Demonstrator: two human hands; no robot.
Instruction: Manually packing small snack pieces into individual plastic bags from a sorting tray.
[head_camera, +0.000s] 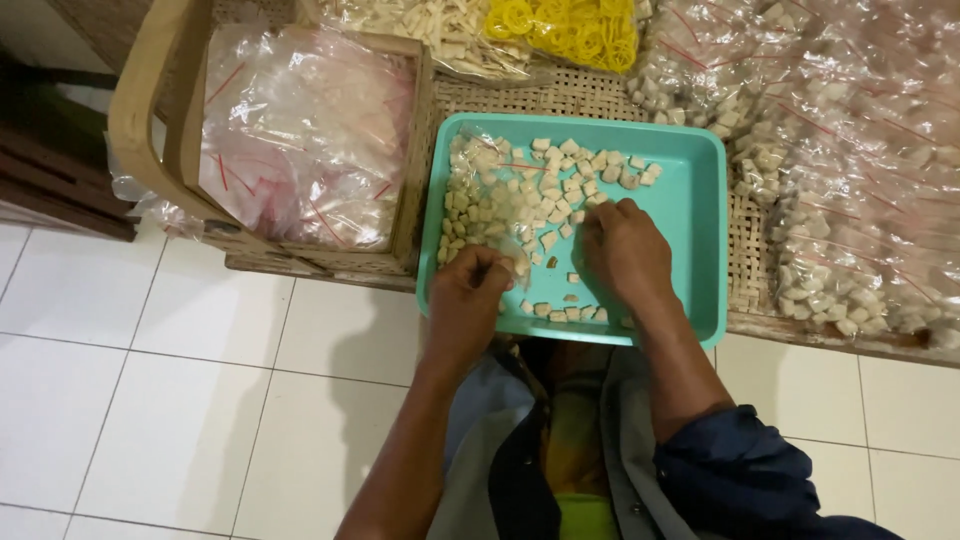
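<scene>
Teal tray (690, 190): smooth plastic, showing soft sheen. Small pale cubes (560, 175): looking matt, dry, slightly rough. Clear bag (480, 200) lying in tray: thin glossy plastic film, crinkling. Filled bags (860, 150) at right: same shiny film with red strips, catching glare. Yellow rings (575, 30): looking rubbery, smooth. Box (410, 170): unfinished wood, matt; empty bags (300, 130) inside shining. Mat (560, 95) underneath: woven cane, coarse texture. Floor tiles (150, 380): white ceramic, glazed, reflecting faintly. Sleeve (740, 470): dark blue cloth, matt.
</scene>
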